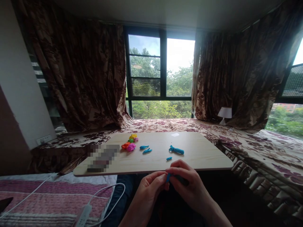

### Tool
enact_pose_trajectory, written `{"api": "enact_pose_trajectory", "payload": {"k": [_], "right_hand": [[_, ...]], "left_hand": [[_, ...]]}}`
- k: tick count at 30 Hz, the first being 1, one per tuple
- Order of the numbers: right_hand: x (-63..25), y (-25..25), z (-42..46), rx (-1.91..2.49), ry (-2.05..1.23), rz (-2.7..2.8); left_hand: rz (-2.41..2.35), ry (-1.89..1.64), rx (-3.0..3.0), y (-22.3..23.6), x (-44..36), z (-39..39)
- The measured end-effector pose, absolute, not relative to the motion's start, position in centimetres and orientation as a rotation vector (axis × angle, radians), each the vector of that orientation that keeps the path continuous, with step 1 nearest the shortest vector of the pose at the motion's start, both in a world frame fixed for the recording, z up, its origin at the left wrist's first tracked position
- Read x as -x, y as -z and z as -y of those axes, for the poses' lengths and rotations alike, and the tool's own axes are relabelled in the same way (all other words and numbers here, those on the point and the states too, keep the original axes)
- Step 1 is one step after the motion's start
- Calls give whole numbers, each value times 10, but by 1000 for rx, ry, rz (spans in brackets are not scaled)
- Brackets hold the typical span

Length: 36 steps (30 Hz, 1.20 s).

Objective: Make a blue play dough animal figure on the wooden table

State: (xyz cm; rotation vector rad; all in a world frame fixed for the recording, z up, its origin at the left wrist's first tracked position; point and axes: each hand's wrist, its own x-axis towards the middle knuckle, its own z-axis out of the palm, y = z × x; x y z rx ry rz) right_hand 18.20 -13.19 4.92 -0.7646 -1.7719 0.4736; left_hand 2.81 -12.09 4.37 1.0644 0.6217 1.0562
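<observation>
Just in front of the table's near edge, my left hand (155,186) and my right hand (187,178) meet with fingertips pinched on a small piece of blue modelling clay (168,177). Most of that piece is hidden behind the fingers. On the pale wooden table (203,157) beyond my right hand lie a thick blue clay roll (177,150) with a pinched left end and a short blue clay lump (169,158). Farther left are two slim, pointed blue clay shapes, one (144,147) behind the other (147,151).
Several bunched lumps, among them yellow (133,136), orange (125,145) and magenta (131,147), sit at the table's back left. A blurred-out dark object (104,157) lies at front left. A white power strip (82,216) with its cord rests on the bed (59,195). A lamp (224,114) stands by the curtain.
</observation>
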Motion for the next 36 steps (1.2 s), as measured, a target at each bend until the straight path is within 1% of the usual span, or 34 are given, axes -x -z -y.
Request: {"api": "enact_pose_trajectory", "payload": {"k": [15, 20, 30, 36], "right_hand": [[-182, -47, 129, 817, -431, 1765], [-182, -43, 127, 807, -417, 1731], [-183, -46, 129, 845, -461, 1850], [-182, -43, 126, 831, -423, 1807]], "left_hand": [[-864, -1196, -1255, -47, -30, 123], [-888, -1169, -1285, -48, -29, 122], [-865, -1132, -1256, -52, -29, 125], [-859, -1167, -1279, -51, -28, 124]]}}
